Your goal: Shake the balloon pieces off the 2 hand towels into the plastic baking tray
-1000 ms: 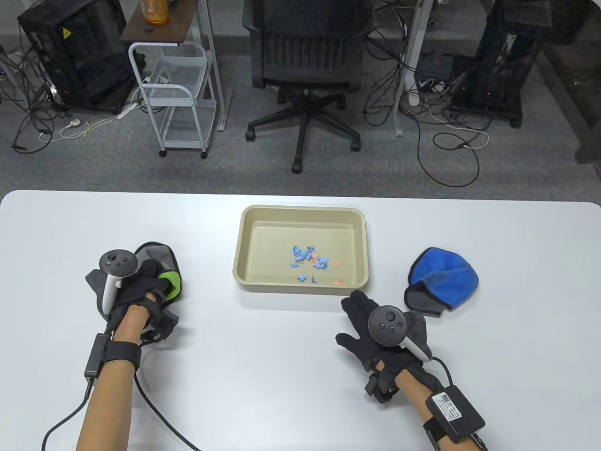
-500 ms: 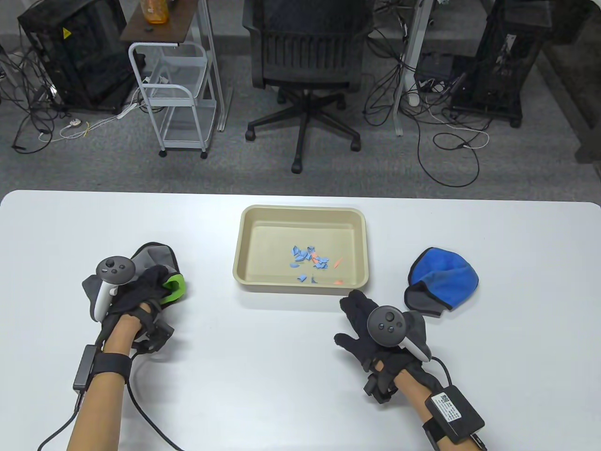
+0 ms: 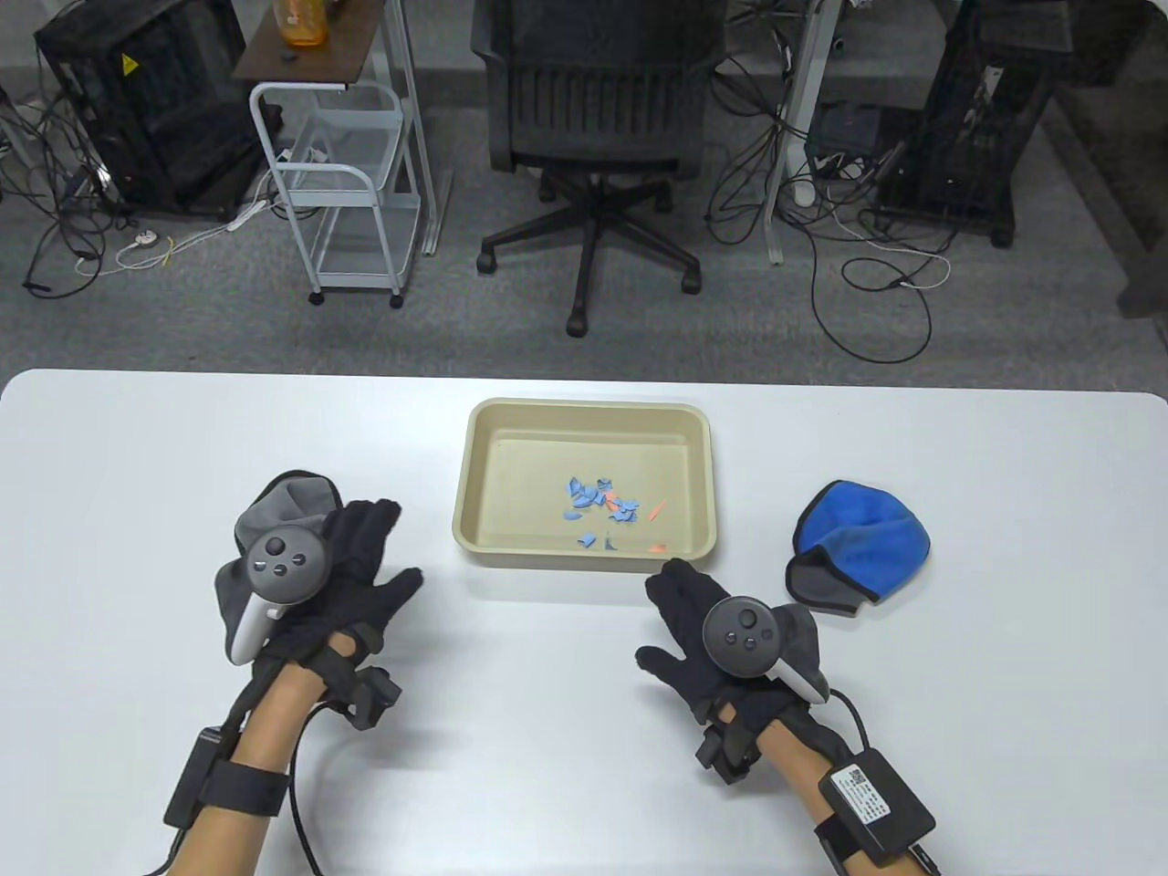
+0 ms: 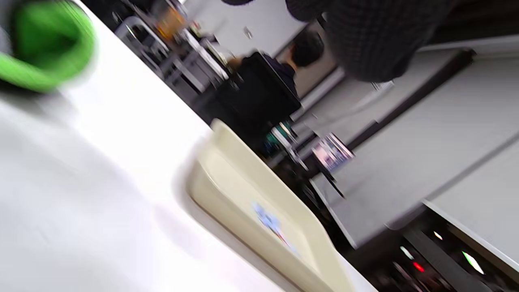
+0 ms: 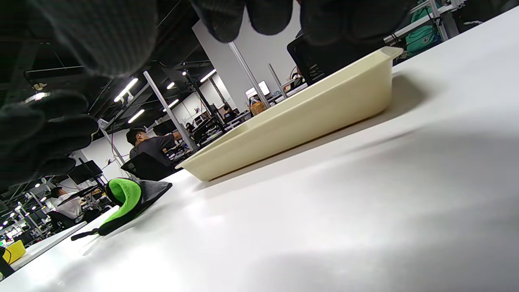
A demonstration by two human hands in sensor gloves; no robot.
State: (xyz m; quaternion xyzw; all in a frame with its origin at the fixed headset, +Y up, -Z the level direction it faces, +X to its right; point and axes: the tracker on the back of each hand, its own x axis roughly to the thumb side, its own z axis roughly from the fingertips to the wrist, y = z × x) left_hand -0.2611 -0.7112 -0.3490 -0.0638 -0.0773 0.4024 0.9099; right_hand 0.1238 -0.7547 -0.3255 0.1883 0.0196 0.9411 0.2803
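Where the white tabletop (image 3: 547, 730) meets the bottom edge of the table view, two bare forearms reach in, each ending in a black sensor glove with a grey tracker on its back. The left hand (image 3: 342, 584) has its fingers spread and straight, its grip wide and holding nothing; it lies over the near right part of a crumpled grey and green towel (image 3: 287, 497), and whether it touches the cloth cannot be told. In the right wrist view that towel (image 5: 129, 198) lies on the tabletop with its green lining showing. The right hand (image 3: 707, 630) also has a wide, empty grip, fingers straight and pointing up and left, fingertips just short of the tray's near right corner. To the right of this hand, close by, a blue towel (image 3: 862, 543) with a grey edge lies bunched on the tabletop. Further in, between the two towels, sits a cream plastic baking tray (image 3: 484, 429). Small blue and orange balloon pieces (image 3: 602, 511) lie scattered in its near half. Beyond the tabletop stands a black office chair (image 3: 593, 119) on grey carpet.
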